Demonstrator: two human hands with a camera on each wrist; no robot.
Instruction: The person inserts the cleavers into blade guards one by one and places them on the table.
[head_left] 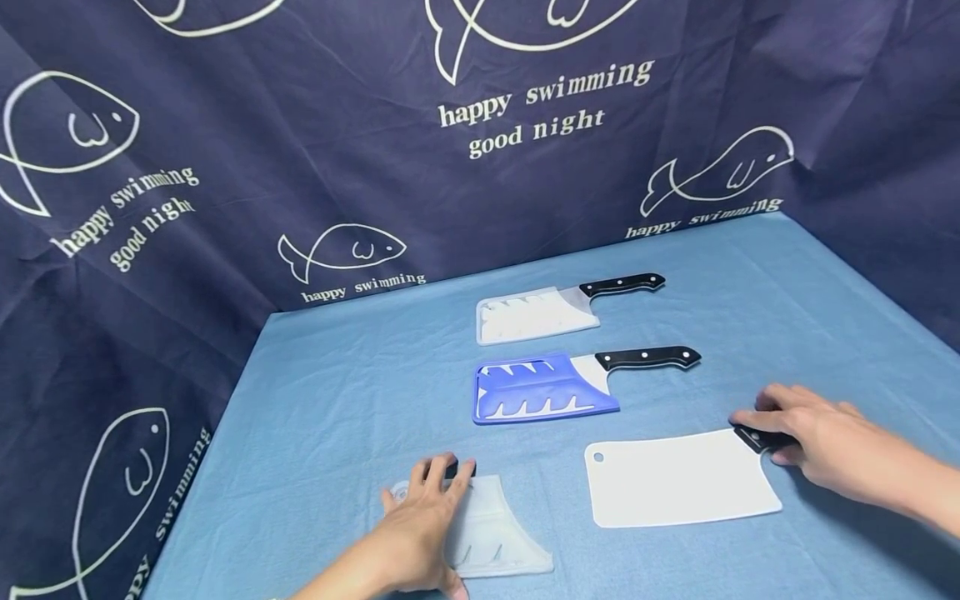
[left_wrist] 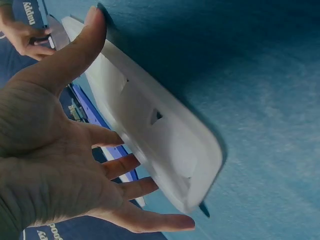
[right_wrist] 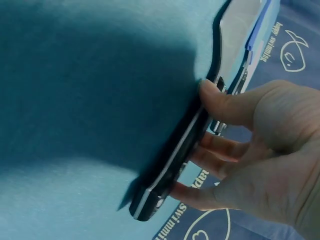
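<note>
A whitish, see-through blade cover (head_left: pixel 491 525) lies flat on the cloth at the near middle. My left hand (head_left: pixel 423 521) spans it with spread fingers, the fingertips by its far edge and the thumb by its near edge. In the left wrist view the cover's hollow edge (left_wrist: pixel 165 120) faces the palm. To the right lies a bare cleaver (head_left: pixel 678 479), its blade pale with a hole in the far-left corner. My right hand (head_left: pixel 825 437) pinches its black handle (right_wrist: pixel 172 160), thumb on one side and fingers on the other.
Behind lie two more cleavers in covers, one blue (head_left: pixel 540 392) and one whitish (head_left: pixel 532 317), black handles pointing right. The blue tablecloth (head_left: pixel 315 400) meets a dark fish-print curtain (head_left: pixel 360 167) at the back and sides.
</note>
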